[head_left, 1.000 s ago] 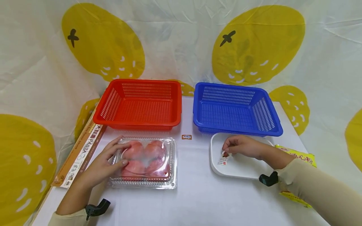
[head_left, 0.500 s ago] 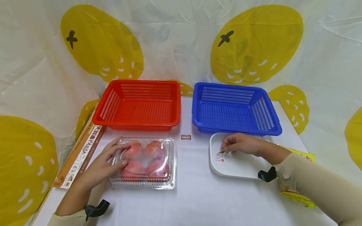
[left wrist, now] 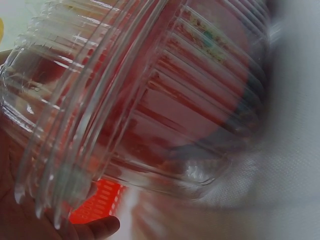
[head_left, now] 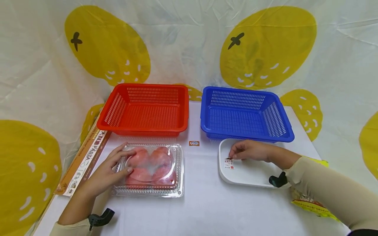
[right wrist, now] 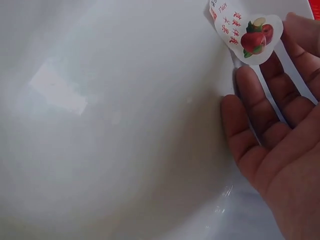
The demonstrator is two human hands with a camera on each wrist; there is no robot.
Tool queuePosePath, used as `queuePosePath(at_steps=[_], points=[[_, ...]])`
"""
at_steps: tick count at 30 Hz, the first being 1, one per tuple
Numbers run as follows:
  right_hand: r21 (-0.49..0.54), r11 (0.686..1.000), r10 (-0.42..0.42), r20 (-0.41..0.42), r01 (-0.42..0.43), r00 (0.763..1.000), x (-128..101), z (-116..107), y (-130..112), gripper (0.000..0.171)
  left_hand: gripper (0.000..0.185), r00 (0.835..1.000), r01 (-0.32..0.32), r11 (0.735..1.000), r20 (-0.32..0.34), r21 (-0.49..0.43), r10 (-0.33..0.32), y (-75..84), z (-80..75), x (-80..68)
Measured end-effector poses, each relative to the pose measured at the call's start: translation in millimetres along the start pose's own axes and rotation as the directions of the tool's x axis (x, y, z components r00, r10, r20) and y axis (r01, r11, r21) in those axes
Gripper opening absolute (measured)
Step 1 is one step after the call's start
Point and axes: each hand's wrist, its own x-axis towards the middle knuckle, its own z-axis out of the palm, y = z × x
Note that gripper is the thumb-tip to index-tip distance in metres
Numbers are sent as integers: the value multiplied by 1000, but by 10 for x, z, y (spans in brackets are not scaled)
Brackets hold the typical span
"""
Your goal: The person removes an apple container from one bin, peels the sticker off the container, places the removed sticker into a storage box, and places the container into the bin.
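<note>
A clear plastic clamshell box (head_left: 150, 170) of red fruit is seen on the white table (head_left: 200, 209), near the front left, and it is being held by the left hand (head_left: 109, 170): the fingers are spread over the lid's left side, with the thumb set on top. From the left wrist view, the ribbed wall of the box (left wrist: 140, 100) fills the frame, fingers lying against its lower edge. Over on the right, a white tray (head_left: 251, 172) is lying just in front of the blue basket (head_left: 245, 113), and a small printed sticker (head_left: 228, 163) with red characters is pinched at its top by the right hand (head_left: 251, 150), fingers curled down onto it. In the right wrist view, the sticker (right wrist: 245, 30) is shown with an apple picture, lifted at the fingertips (right wrist: 250, 80) against the tray's (right wrist: 125, 125) white surface; whether its far end is stuck down cannot be told. The red basket (head_left: 144, 109) is set beside the blue one at the back. A long pasta box (head_left: 84, 160) is lying along the left table edge, a yellow packet (head_left: 313, 203) is partly covered by the right sleeve, and a small label (head_left: 194, 143) is spotted between the baskets.
</note>
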Motion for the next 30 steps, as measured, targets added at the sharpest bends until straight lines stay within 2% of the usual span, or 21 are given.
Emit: queuePosePath(at_steps=[6, 19, 22, 26, 30], points=[[-42, 999, 4, 12, -3, 1000, -26, 11, 6, 27, 54, 1000, 2, 1000, 3, -4, -1, -40, 10, 1], [-23, 998, 54, 2, -54, 999, -124, -11, -32, 55, 54, 1000, -14, 1000, -2, 14, 14, -5, 7, 20], [-28, 998, 52, -4, -52, 999, -147, -5, -53, 54, 54, 1000, -17, 1000, -4, 16, 17, -3, 6, 18], [-12, 999, 52, 84, -51, 995, -196, 19, -86, 36, 54, 1000, -15, 1000, -3, 16, 15, -2, 5, 13], [60, 994, 76, 241, -93, 967, -263, 59, -118, 29, 54, 1000, 1, 1000, -2, 26, -1, -8, -6, 14]])
